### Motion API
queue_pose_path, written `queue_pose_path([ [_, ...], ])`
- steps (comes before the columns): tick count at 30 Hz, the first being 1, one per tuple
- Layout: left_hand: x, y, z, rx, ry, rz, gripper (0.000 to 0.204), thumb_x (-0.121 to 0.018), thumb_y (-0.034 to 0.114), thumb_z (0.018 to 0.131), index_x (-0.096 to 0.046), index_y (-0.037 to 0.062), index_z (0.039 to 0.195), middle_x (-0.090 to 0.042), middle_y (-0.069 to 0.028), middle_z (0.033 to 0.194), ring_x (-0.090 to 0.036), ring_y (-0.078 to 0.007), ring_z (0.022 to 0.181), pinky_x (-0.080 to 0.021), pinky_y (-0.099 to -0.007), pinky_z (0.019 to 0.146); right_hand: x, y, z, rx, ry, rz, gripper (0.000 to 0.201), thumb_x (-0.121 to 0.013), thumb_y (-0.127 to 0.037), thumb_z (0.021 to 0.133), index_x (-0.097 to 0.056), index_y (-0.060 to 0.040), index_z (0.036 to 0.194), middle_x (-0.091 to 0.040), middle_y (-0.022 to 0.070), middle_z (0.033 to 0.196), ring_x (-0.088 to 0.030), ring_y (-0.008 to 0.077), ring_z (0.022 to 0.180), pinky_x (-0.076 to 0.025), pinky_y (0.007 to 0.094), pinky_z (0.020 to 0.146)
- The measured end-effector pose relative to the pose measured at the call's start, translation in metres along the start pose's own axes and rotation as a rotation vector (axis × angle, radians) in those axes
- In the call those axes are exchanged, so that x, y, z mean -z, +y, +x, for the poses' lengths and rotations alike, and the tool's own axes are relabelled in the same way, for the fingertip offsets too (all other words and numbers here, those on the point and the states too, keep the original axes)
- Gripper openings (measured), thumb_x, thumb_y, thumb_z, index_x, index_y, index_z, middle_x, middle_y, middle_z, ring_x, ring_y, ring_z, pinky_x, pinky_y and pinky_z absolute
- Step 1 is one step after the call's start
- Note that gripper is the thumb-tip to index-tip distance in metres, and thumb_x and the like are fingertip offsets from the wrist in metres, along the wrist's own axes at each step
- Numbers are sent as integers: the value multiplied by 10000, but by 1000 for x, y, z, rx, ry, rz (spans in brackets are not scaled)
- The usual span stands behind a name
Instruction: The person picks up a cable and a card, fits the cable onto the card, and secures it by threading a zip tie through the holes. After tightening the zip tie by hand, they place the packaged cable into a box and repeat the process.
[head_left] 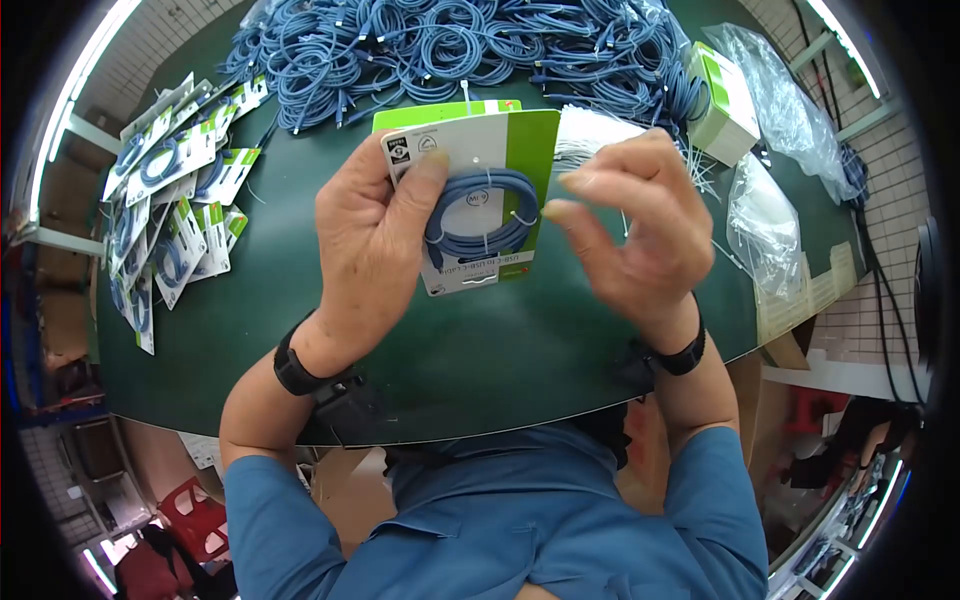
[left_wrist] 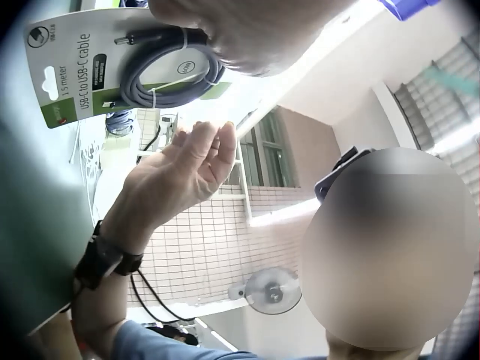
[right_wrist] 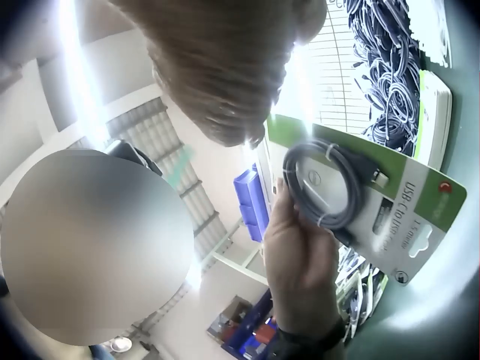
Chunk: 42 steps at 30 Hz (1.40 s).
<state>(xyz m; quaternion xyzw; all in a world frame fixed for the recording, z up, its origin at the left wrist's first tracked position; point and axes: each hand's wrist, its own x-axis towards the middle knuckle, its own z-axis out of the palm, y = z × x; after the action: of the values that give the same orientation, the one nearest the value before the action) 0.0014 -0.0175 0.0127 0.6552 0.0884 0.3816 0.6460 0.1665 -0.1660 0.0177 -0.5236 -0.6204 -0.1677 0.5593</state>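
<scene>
The left hand (head_left: 375, 225) pinched a flat, stiff-looking card (head_left: 472, 212) near its edge, the thumb laid across the printed face and the fingers behind. The card, white with a green band and printed "USB-C to USB-C cable", was held tilted above the smooth dark-green table (head_left: 480, 350). A blue-grey cable was fastened to it in a round coil (head_left: 500, 182), bound by at least three thin white ties; a metal-tipped plug (right_wrist: 381, 178) showed in the right wrist view. The right hand (head_left: 650, 225) was loosely curved just beside the card's opposite edge, thumb and forefinger slightly apart; whether a fine strand lay between them could not be told. One black strap (head_left: 290, 368) circled the left wrist and another (head_left: 685, 355) the right. Beyond the card sprawled a tangled heap of looped blue cables (head_left: 440, 45), too many to count, and to the left an overlapping pile of carded cables (head_left: 185, 165), more than ten. Near the right hand were slender white ties (head_left: 590, 140), uncounted, one green-and-white box (head_left: 735, 105), and two crinkled clear plastic bags (head_left: 790, 110).
</scene>
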Motion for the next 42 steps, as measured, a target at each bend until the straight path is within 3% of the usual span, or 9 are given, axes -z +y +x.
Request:
queue_pose_path([
  [2, 3, -11, 4, 60, 23, -129, 224, -578, 104, 1059, -645, -39, 1219, -736, -75, 1044, -679, -89, 880, -569, -249, 782, -2, 0, -3, 189, -159, -190, 331, -834, 42, 724, -770, -81, 1024, -667, 64, 963, -600, 207, 840, -499, 332, 691],
  [7, 2, -23, 5, 184, 78, -316, 222, -568, 127, 1065, -656, -29, 1196, -737, -72, 1025, -673, -78, 875, -572, -248, 769, -19, 2, -9, 209, -246, -265, 411, -847, 23, 644, -786, -139, 1016, -660, 32, 931, -585, 217, 819, -493, 337, 675],
  [10, -1, -29, 0, 261, 11, -290, 225, -567, 133, 1065, -656, -25, 1197, -736, -68, 1019, -671, -76, 861, -576, -248, 765, -24, 2, -12, 233, -271, -308, 439, -846, 11, 603, -793, -153, 1007, -661, 19, 913, -575, 212, 808, -492, 334, 670],
  [15, -4, -33, -6, 278, -27, -342, 226, -574, 133, 1060, -657, -26, 1198, -732, -63, 1018, -665, -74, 848, -576, -245, 750, -21, 3, -13, 258, -287, -314, 432, -863, 4, 630, -788, -168, 1019, -660, 11, 902, -579, 210, 816, -486, 327, 665],
  [23, -10, -13, -13, 187, -174, -240, 257, -644, 71, 1010, -635, -22, 1249, -717, -55, 1079, -667, -92, 988, -564, -259, 873, -19, 4, -10, 194, -116, -229, 359, -871, -7, 723, -761, -172, 1022, -667, 7, 907, -590, 202, 827, -472, 313, 680],
  [27, -13, -14, -17, 140, -173, -272, 310, -664, 50, 992, -617, -22, 1290, -716, -66, 1128, -663, -108, 1052, -552, -276, 931, -16, 10, -10, 251, -67, -239, 451, -862, 9, 630, -783, -151, 1045, -669, -4, 904, -576, 191, 803, -481, 297, 639],
  [31, -11, -17, -17, 154, -161, -216, 322, -648, 57, 1003, -607, -28, 1311, -718, -84, 1165, -668, -115, 1049, -556, -280, 930, -17, 12, -12, 230, -47, -201, 427, -851, 10, 644, -779, -153, 1032, -673, -5, 916, -577, 193, 805, -480, 301, 639],
  [34, -9, -18, -15, 217, -122, -302, 321, -634, 64, 1012, -607, -26, 1320, -719, -98, 1192, -675, -118, 1037, -560, -277, 919, -17, 4, -11, 200, -101, -182, 327, -870, -9, 737, -753, -160, 1003, -692, 15, 952, -609, 200, 840, -480, 322, 698],
  [42, -6, -17, -10, 240, -73, -361, 314, -635, 78, 1018, -612, -36, 1310, -726, -109, 1171, -686, -123, 1023, -568, -281, 892, -17, -9, -14, 190, -149, -80, 299, -870, -19, 746, -740, -134, 989, -737, 28, 982, -629, 204, 840, -495, 304, 690],
])
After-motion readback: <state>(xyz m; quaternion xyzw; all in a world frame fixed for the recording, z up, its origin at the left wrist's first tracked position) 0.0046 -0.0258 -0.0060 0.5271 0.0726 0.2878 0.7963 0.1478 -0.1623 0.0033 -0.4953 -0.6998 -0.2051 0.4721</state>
